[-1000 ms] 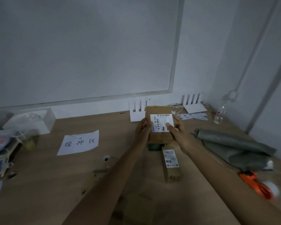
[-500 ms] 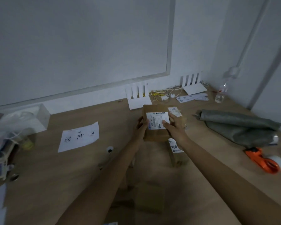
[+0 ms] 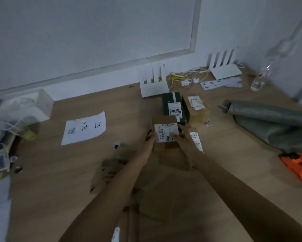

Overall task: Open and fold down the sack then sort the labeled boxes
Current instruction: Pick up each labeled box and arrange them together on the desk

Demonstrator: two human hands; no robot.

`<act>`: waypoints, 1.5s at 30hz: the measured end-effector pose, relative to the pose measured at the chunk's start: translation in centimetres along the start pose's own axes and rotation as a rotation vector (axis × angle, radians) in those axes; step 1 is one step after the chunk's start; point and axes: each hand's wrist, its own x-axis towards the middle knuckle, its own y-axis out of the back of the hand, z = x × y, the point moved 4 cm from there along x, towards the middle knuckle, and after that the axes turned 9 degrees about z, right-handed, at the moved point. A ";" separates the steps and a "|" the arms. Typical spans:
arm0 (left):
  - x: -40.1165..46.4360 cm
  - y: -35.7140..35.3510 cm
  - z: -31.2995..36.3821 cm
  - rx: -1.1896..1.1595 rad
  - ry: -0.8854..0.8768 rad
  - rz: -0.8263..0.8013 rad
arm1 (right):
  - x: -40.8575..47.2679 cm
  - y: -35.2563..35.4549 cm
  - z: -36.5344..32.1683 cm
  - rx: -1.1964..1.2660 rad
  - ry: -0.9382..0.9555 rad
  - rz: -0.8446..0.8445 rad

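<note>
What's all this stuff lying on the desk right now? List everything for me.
held box: one, brown, white label, between both hands
green box: one, behind it
labelled brown box: one, right of green box
paper sign: one, white, left of centre
routers: two, white, by wall
sack: one, grey, right
tape dispenser: one, orange, right edge
bottle: one, clear, far right
left hand: grips held box
right hand: grips held box
</note>
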 end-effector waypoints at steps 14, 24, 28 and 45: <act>6.8 -3.5 -6.7 0.073 0.176 0.018 | 5.5 -0.1 7.5 -0.004 -0.205 -0.105; 10.2 -7.2 -9.2 0.054 0.245 -0.011 | 9.0 1.0 10.2 -0.087 -0.245 -0.014; 11.4 -9.3 -10.0 0.065 0.262 -0.038 | 10.5 2.3 10.8 -0.112 -0.269 0.026; 13.5 -10.8 -11.8 0.143 0.291 -0.097 | 12.5 2.4 14.0 -0.143 -0.426 -0.019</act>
